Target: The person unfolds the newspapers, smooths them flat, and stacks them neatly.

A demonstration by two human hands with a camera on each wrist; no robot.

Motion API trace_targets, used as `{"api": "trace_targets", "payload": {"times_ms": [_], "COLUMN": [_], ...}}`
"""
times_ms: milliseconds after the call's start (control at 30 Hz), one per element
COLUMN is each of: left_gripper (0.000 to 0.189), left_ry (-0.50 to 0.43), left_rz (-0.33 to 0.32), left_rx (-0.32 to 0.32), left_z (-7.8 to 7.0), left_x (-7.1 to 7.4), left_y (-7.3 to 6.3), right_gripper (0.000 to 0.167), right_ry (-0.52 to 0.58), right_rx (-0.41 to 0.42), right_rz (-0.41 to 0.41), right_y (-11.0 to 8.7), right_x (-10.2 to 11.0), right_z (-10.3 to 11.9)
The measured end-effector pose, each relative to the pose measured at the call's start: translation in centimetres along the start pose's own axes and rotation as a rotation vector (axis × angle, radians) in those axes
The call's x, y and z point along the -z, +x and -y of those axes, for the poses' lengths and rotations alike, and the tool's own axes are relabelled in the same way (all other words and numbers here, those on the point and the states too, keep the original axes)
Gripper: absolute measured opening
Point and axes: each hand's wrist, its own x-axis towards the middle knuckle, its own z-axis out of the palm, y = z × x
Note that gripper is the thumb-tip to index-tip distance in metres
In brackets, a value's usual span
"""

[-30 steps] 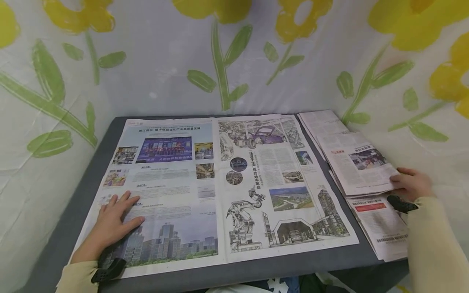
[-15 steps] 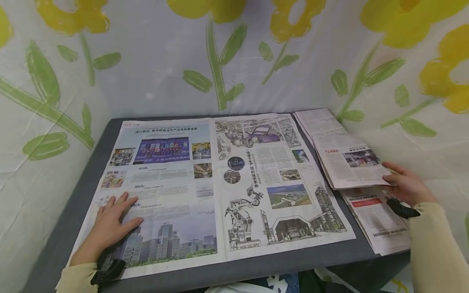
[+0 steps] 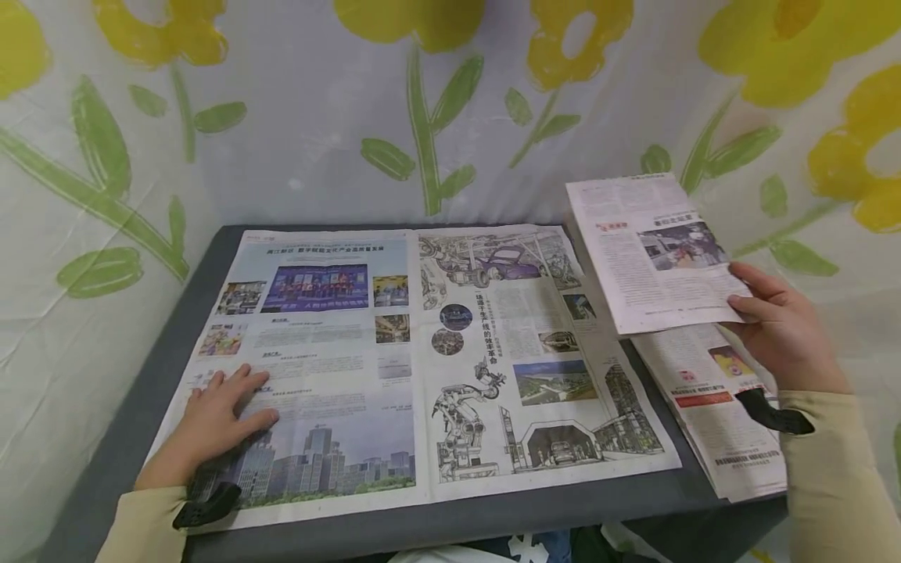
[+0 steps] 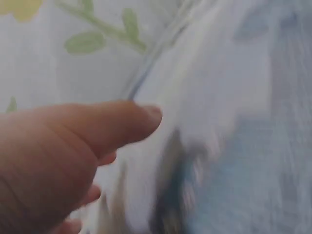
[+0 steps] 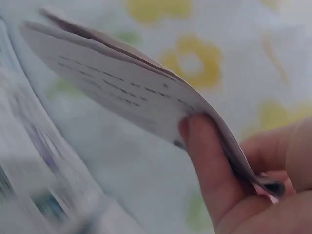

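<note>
A newspaper lies spread flat over the table, its fold running down the middle. My left hand rests on its left page with the fingers apart; the left wrist view is blurred and shows the thumb held straight. At the right, my right hand pinches a folded newspaper by its right edge. The thumb is on top and fingers go underneath, and the right wrist view shows the folded layers between them. Below the held paper, other folded newspapers lie in a pile.
The dark grey tabletop shows around the spread newspaper. A white cloth with yellow flowers hangs behind the table and along both sides. The folded pile lies along the table's right edge.
My right hand has lifted the folded newspaper off the pile, upward and a little to the left, uncovering more of the papers below. My left hand stays in place on the spread newspaper.
</note>
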Motion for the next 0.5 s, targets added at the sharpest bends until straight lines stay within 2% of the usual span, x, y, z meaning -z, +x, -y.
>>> {"api": "trace_targets", "payload": {"times_ms": [100, 233, 333, 433, 500], "left_gripper": [0.076, 0.067, 0.062, 0.062, 0.063], "left_ry": [0.027, -0.017, -0.064, -0.095, -0.113], "left_rz": [-0.013, -0.041, -0.047, -0.049, -0.041], "left_rx": [-0.018, -0.125, -0.207, -0.239, -0.227], "left_z": [-2.2, -6.9, -9.7, -10.9, -11.1], "left_x": [0.9, 1.6, 1.2, 0.1, -0.9], "left_y": [0.8, 2.4, 3.9, 5.3, 5.8], "right_gripper": [0.046, 0.046, 0.056, 0.063, 0.063], "right_ry": [-0.03, -0.167, -0.238, -0.246, -0.202], "right_rx": [-0.028, -0.098, -0.15, -0.185, -0.211], "right_rz": [0.005, -0.043, -0.049, -0.049, -0.059], "right_y": [1.0, 1.9, 2.5, 2.7, 2.5], "right_x": [-4.3, -9.9, -13.0, -15.0, -15.8], "right_z": [-2.9, -7.8, -12.2, -16.8, -19.7]}}
